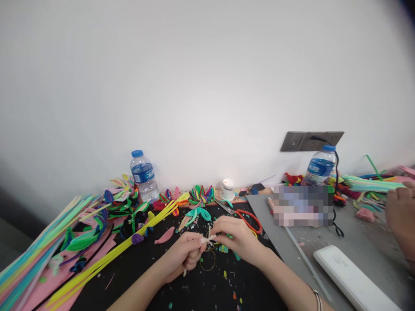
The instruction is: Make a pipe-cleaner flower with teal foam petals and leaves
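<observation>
scissors (236, 212) ahead, yellow stems (129, 240) left, near mat (191, 296) seemingly passable

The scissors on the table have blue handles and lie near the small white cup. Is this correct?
Not quite: the head view shows the scissors with orange-red handles, not blue; they do lie near the small white cup.

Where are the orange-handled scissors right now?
In the head view, the scissors lie just right of centre, beyond the right hand and in front of the white cup.

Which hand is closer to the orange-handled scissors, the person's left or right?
Right. The right hand is just in front of the scissors; the left hand is farther off, to the left.
</observation>
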Demonstrator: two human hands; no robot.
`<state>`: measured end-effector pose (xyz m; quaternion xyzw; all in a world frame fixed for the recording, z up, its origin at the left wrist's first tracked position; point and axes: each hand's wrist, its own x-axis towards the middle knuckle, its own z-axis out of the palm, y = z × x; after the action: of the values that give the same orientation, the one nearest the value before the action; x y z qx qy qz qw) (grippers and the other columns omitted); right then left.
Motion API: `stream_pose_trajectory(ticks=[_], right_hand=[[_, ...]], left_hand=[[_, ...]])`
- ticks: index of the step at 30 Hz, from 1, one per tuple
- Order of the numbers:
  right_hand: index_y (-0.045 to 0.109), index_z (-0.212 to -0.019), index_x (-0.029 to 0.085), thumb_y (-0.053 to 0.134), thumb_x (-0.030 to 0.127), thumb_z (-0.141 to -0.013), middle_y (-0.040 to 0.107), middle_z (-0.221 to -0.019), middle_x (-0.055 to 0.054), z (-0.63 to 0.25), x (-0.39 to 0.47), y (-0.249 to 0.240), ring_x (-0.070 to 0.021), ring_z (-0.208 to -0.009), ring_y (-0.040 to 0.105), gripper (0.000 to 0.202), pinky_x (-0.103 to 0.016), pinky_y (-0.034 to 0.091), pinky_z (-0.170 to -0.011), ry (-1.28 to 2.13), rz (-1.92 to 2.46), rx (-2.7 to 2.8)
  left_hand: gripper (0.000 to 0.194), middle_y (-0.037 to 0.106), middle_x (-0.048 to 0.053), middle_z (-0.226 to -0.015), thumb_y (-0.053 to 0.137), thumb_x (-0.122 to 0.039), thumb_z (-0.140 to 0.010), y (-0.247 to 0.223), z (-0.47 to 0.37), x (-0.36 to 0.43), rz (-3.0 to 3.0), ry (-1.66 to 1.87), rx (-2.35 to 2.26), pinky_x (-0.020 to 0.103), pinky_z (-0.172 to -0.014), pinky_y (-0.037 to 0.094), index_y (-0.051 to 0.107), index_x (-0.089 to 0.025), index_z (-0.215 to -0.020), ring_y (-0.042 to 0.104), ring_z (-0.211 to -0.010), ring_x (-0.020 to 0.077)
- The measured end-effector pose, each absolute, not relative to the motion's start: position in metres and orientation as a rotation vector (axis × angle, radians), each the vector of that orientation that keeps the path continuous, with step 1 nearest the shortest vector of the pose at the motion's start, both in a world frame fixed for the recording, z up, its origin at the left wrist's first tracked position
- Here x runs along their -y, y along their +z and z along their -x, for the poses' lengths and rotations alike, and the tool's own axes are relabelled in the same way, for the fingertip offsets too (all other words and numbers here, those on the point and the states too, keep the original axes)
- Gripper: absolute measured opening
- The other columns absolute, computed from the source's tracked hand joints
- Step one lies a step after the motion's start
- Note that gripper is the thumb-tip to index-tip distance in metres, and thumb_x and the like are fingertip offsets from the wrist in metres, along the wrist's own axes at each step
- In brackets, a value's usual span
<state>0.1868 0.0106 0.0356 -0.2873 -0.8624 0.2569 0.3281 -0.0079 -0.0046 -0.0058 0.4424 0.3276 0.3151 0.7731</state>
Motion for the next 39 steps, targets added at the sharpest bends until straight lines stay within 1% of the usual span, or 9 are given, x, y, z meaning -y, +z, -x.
stream_pose_trajectory(ticks=[6, 12, 17, 22, 25, 27, 30, 34, 39], right_hand=[[0.054, -0.076, 0.018, 0.048, 0.018, -0.086, 0.053, -0.073, 0.000, -0.187, -0.009, 0.036, -0.0107, -0.067, 0.049, 0.011, -0.021, 0.037, -0.061, 0.628, 0.803, 2.362], [0.045, -0.066, 0.017, 0.042, 0.010, -0.083, 0.045, -0.066, 0.002, -0.182, -0.004, 0.042, -0.0100, -0.062, 0.041, 0.019, -0.021, 0.033, -0.059, 0.769, 0.812, 2.316], [0.038, -0.055, 0.017, 0.042, 0.010, -0.076, 0.036, -0.052, 0.006, -0.176, -0.004, 0.032, -0.0074, -0.050, 0.032, 0.022, -0.019, 0.023, -0.047, 1.149, 1.038, 2.058], [0.038, -0.056, 0.017, 0.041, 0.013, -0.072, 0.033, -0.047, 0.008, -0.174, -0.009, 0.019, -0.0048, -0.039, 0.023, 0.017, -0.018, 0.016, -0.038, 1.676, 1.147, 1.696], [0.048, -0.063, 0.016, 0.044, 0.020, -0.078, 0.041, -0.051, 0.006, -0.177, -0.012, 0.024, -0.0057, -0.043, 0.031, 0.016, -0.018, 0.023, -0.041, 1.458, 1.085, 1.787], [0.055, -0.079, 0.016, 0.050, 0.020, -0.078, 0.052, -0.067, 0.002, -0.181, -0.013, 0.031, -0.0070, -0.051, 0.038, 0.007, -0.019, 0.030, -0.047, 1.157, 1.046, 1.896], [0.057, -0.097, 0.020, 0.059, 0.019, -0.076, 0.058, -0.091, -0.003, -0.187, -0.013, 0.038, -0.0107, -0.065, 0.047, 0.021, -0.022, 0.039, -0.059, 0.826, 0.915, 2.100], [0.059, -0.092, 0.019, 0.052, 0.024, -0.085, 0.059, -0.090, -0.005, -0.189, -0.012, 0.037, -0.0154, -0.083, 0.052, 0.011, -0.026, 0.040, -0.073, 0.629, 0.767, 2.311], [0.058, -0.089, 0.019, 0.045, 0.030, -0.089, 0.059, -0.085, -0.003, -0.189, -0.010, 0.036, -0.0144, -0.079, 0.053, 0.016, -0.025, 0.040, -0.070, 0.531, 0.801, 2.432]], left_hand=[[0.026, 0.018, -0.012, -0.040, 0.055, -0.032, -0.079, -0.002, 0.007, 0.007, -0.929, 0.625, -0.691, 0.019, -0.036, 0.005, 0.048, -0.015, -0.060, 0.006, -0.036, 0.0038], [0.031, 0.019, -0.012, -0.039, 0.052, -0.040, -0.079, -0.002, 0.005, 0.008, -1.112, 0.644, -0.775, 0.021, -0.037, 0.008, 0.047, -0.016, -0.060, 0.008, -0.036, 0.0047], [0.035, 0.033, -0.005, -0.048, 0.039, -0.034, -0.086, -0.002, 0.003, 0.010, -1.832, 0.787, -1.048, 0.023, -0.048, 0.021, 0.045, -0.016, -0.056, 0.030, -0.047, 0.0084], [0.033, 0.036, -0.004, -0.055, 0.036, -0.025, -0.087, -0.005, 0.004, 0.012, -2.181, 0.862, -1.144, 0.025, -0.054, 0.022, 0.038, -0.017, -0.055, 0.034, -0.054, 0.0100], [0.035, 0.033, -0.005, -0.050, 0.037, -0.034, -0.087, -0.005, 0.006, 0.009, -1.866, 0.836, -1.095, 0.023, -0.049, 0.021, 0.045, -0.016, -0.058, 0.030, -0.047, 0.0087], [0.034, 0.026, -0.008, -0.044, 0.041, -0.041, -0.085, -0.007, 0.007, 0.005, -1.522, 0.784, -1.005, 0.022, -0.042, 0.016, 0.047, -0.017, -0.061, 0.021, -0.040, 0.0071], [0.032, 0.019, -0.012, -0.040, 0.050, -0.044, -0.080, -0.008, 0.009, 0.002, -1.145, 0.728, -0.838, 0.021, -0.038, 0.008, 0.047, -0.017, -0.062, 0.010, -0.037, 0.0052], [0.031, 0.019, -0.012, -0.040, 0.057, -0.040, -0.076, -0.006, 0.010, 0.003, -0.984, 0.679, -0.745, 0.020, -0.038, 0.006, 0.046, -0.016, -0.061, 0.009, -0.038, 0.0037], [0.030, 0.018, -0.012, -0.039, 0.059, -0.038, -0.075, -0.002, 0.011, 0.004, -0.941, 0.604, -0.727, 0.021, -0.038, 0.005, 0.046, -0.016, -0.059, 0.008, -0.037, 0.0029]])
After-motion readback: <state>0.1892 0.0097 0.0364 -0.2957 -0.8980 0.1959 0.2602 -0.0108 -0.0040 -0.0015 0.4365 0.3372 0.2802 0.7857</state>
